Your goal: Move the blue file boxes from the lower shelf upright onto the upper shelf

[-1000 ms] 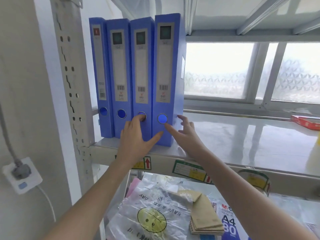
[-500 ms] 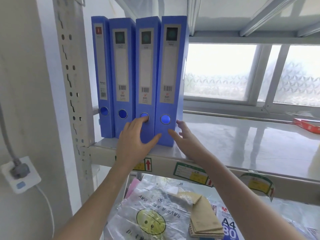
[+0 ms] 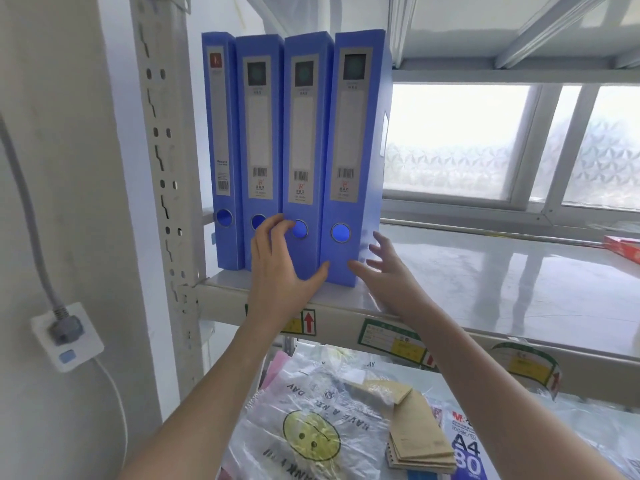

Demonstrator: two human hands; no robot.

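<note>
Several blue file boxes stand upright, side by side, at the left end of the upper shelf (image 3: pixel 485 282), spines facing me. The rightmost box (image 3: pixel 353 150) leans slightly left at its top. My left hand (image 3: pixel 280 268) lies flat against the lower spine of the third box (image 3: pixel 303 133), fingers spread, thumb reaching the rightmost box's base. My right hand (image 3: pixel 384 268) is open beside the rightmost box's lower right corner, fingers apart, holding nothing; whether it touches the box is unclear.
A perforated metal upright (image 3: pixel 162 168) bounds the boxes on the left. The lower shelf holds a smiley-face plastic bag (image 3: pixel 311 434), brown envelopes (image 3: pixel 415 434) and an A4 paper pack (image 3: pixel 465 452). A red box (image 3: pixel 623 247) lies far right. A wall socket (image 3: pixel 67 336) is at left.
My right hand has slid from the front of the rightmost box to its right side. That box now stands closer against the third one. My left hand stays on the spines.
</note>
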